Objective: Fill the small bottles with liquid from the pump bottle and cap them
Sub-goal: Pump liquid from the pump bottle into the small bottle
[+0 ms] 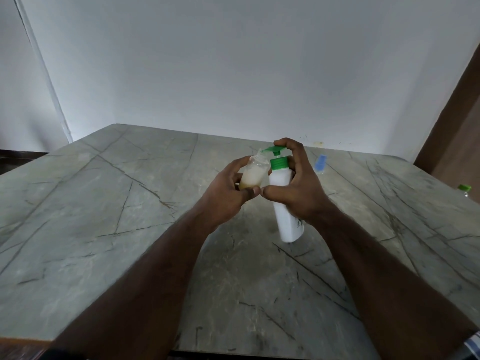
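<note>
A white pump bottle (285,211) with a green collar and green pump head (274,151) stands on the marble table (104,216). My right hand (298,185) grips its upper body, with a finger on top of the pump head. My left hand (228,193) holds a small clear bottle (254,172), tilted, its open mouth up against the pump spout. The small bottle holds pale yellowish liquid in its lower part.
A small bottle with a blue cap (320,164) lies on the table behind my right hand. Another bottle with a green cap (464,189) sits at the table's right edge. White walls stand behind; a brown door frame (446,120) is at right.
</note>
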Demonstrator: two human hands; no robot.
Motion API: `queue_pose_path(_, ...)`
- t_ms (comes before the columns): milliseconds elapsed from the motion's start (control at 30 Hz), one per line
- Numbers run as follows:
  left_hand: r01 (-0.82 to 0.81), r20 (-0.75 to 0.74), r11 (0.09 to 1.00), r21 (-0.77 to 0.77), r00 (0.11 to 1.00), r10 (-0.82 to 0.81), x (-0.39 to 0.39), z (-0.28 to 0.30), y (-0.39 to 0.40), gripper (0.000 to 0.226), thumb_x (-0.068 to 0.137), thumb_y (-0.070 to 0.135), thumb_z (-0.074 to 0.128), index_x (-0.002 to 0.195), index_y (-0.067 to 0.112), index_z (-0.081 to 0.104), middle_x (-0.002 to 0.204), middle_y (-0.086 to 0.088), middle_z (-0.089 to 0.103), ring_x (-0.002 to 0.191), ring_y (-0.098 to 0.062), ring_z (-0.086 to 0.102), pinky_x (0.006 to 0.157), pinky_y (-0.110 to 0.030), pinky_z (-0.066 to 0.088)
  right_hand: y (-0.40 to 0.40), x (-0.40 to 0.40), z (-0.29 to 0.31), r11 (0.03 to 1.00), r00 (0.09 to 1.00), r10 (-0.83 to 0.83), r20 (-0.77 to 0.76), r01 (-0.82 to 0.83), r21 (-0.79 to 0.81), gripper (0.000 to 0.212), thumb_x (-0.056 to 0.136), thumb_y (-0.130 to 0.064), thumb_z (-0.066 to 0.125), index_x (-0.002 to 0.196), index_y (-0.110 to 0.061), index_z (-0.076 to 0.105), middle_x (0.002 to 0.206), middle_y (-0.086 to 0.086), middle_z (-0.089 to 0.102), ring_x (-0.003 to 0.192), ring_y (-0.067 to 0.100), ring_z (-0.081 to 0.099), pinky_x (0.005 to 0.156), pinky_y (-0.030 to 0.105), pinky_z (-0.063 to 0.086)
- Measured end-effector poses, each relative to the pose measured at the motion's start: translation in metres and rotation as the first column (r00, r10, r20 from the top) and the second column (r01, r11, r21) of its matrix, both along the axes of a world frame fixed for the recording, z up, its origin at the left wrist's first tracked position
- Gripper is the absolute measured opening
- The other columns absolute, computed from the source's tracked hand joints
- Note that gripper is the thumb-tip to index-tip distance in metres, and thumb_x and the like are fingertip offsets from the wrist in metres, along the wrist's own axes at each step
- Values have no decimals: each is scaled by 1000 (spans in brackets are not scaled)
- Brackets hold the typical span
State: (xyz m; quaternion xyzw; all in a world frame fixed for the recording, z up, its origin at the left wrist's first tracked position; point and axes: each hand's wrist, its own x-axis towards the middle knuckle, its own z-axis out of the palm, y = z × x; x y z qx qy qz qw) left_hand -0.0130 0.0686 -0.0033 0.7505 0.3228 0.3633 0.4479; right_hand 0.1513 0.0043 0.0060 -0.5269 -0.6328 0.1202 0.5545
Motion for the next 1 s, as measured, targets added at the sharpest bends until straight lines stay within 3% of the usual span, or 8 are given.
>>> queue_pose_path(133, -15, 0, 1000, -1, 1000, 15, 0, 1, -2, 73, 91, 15, 74, 152, 30, 37, 139, -3, 61, 120, -23, 62, 99, -46, 56, 0, -1, -1, 1000, 1000, 3, 19, -2, -4, 93, 58, -19, 83, 137, -34, 35, 117, -18, 56, 94, 6, 63, 74, 24, 56)
queue_pose_path(267, -23, 14, 1000, -1, 1000, 23, -1, 2, -2, 71, 92, 16, 73, 152, 31, 38, 136, -2, 63, 115, -20, 63, 91, -38, 58, 1, -2, -2, 1000, 999, 18, 37, -18, -7, 98, 60, -19, 82, 143, -33, 31, 122, -21, 52, 98, 6, 63, 78, 26, 57)
queue_pose_path(433, -29, 3, 999, 14, 1000, 29, -1, 1, -1, 71, 92, 18, 73, 151, 31, 37, 137, -2, 62, 114, -18, 63, 92, -39, 59, 3, -1, -4, 1000, 999, 22, 45, -21, -15, 100, 61, -19, 82, 144, -33, 29, 116, -38, 50, 99, 5, 63, 78, 24, 57)
queue_pose_path(567, -28, -3, 999, 18, 1000, 28, -1, 1, -1, 71, 92, 17, 73, 151, 32, 37, 137, -2, 62, 113, -18, 63, 87, -33, 59, 3, -2, -4, 1000, 999, 22, 43, -21, -10, 102, 60, -25, 82, 146, -33, 28, 126, -23, 49, 103, 10, 63, 83, 31, 58)
queue_pose_path(833, -25, -4, 999, 24, 1000, 25, -1, 3, -2, 71, 92, 17, 72, 152, 29, 35, 139, -5, 61, 117, -20, 62, 89, -32, 58, 5, 1, -6, 1000, 998, 16, 68, -15, -23, 102, 62, -19, 83, 146, -34, 26, 114, -47, 45, 99, -2, 61, 76, 17, 55)
queue_pose_path(900, -27, -2, 999, 18, 1000, 27, 0, 3, -2, 71, 92, 17, 72, 152, 29, 35, 140, -4, 60, 118, -21, 62, 90, -33, 58, 5, 1, -5, 1000, 998, 13, 66, -11, -20, 102, 63, -20, 82, 147, -34, 26, 118, -43, 45, 100, 1, 61, 76, 18, 55)
queue_pose_path(1000, -25, 1, 1000, 14, 1000, 25, 0, 2, -1, 71, 92, 17, 73, 152, 29, 36, 139, -4, 61, 117, -21, 63, 91, -34, 58, 4, -1, -5, 1000, 998, 16, 55, -15, -9, 103, 62, -21, 82, 147, -34, 25, 129, -21, 47, 103, 10, 62, 80, 24, 57)
